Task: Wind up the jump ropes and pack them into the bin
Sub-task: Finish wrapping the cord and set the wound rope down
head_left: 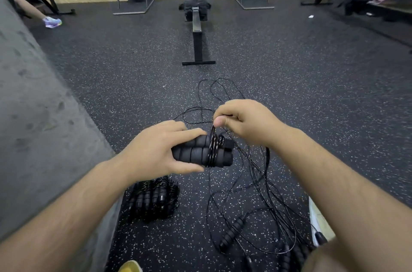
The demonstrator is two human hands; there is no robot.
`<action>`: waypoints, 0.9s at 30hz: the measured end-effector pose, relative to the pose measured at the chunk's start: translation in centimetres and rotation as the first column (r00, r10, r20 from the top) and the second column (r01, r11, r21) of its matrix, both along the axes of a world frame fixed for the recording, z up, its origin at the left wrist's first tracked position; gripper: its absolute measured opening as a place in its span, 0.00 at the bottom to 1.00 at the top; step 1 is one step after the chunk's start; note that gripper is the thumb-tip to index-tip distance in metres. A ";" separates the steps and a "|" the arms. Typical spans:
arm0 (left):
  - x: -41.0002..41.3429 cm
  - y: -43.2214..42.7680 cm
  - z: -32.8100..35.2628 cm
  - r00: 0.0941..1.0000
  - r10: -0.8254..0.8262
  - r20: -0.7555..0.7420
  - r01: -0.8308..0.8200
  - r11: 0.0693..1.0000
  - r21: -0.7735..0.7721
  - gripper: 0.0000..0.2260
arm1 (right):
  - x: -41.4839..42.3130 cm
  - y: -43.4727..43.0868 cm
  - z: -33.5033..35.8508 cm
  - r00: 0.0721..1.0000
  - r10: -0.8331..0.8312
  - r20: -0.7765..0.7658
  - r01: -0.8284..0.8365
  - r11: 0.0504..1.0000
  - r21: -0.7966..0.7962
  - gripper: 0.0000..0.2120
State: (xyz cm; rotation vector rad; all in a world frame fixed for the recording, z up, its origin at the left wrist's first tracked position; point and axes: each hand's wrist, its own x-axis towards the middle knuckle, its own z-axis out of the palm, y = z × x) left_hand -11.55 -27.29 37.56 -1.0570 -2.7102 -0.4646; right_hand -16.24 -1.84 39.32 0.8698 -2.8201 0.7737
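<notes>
On speckled floor (133,84), loose ropes (231,235), wound bundle (153,199), rower (197,26)

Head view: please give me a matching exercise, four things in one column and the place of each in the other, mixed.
1. foam handles
2. wound ropes
3. loose handle
4. rowing machine

A. stands far ahead, in the middle
B. lies on the floor among slack cord
C. gripped by the left hand
D. piled on the floor beside the grey wall

Pairs: 1-C, 2-D, 3-B, 4-A.
</notes>
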 end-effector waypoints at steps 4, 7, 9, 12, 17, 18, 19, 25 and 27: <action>0.7 0.2 0.9 1.000 0.029 0.008 -0.029 0.995 0.097 0.31 | -0.1 -0.4 -1.2 0.977 0.054 0.205 0.006 0.960 -0.281 0.10; 1.2 -0.1 1.3 0.998 0.062 0.017 -0.064 0.987 0.146 0.31 | 0.3 -1.9 -1.8 0.908 0.165 0.386 0.053 0.867 -0.495 0.08; 1.4 -0.3 1.4 0.997 0.073 0.028 -0.077 0.986 0.150 0.31 | 0.6 -2.9 -2.0 0.876 0.207 0.436 0.057 0.853 -0.519 0.12; 1.2 -0.8 1.2 0.993 0.116 0.022 -0.118 0.977 0.179 0.31 | 0.7 -4.4 -2.9 0.910 0.113 0.399 0.011 0.955 -0.296 0.12; 0.4 -1.5 0.6 0.968 0.250 0.036 -0.251 0.937 0.242 0.33 | 2.3 -6.4 -3.3 0.904 0.009 0.427 0.076 0.980 -0.182 0.10; 0.0 -1.7 0.6 0.958 0.285 0.038 -0.285 0.926 0.248 0.33 | 3.0 -6.7 -3.3 0.882 -0.002 0.471 0.110 0.973 -0.202 0.12; -0.3 -2.0 0.6 0.947 0.318 0.035 -0.317 0.916 0.248 0.33 | 3.6 -7.2 -3.1 0.872 0.003 0.490 0.114 0.971 -0.209 0.13; -2.2 -4.4 -0.3 0.900 0.430 -0.070 -0.426 0.902 0.074 0.35 | 5.3 -8.5 -2.3 0.913 -0.022 0.408 0.066 0.993 -0.094 0.16; -2.8 -5.1 -0.8 0.889 0.446 -0.108 -0.446 0.895 0.025 0.36 | 5.6 -8.1 -1.6 0.927 -0.039 0.374 0.058 0.997 -0.041 0.16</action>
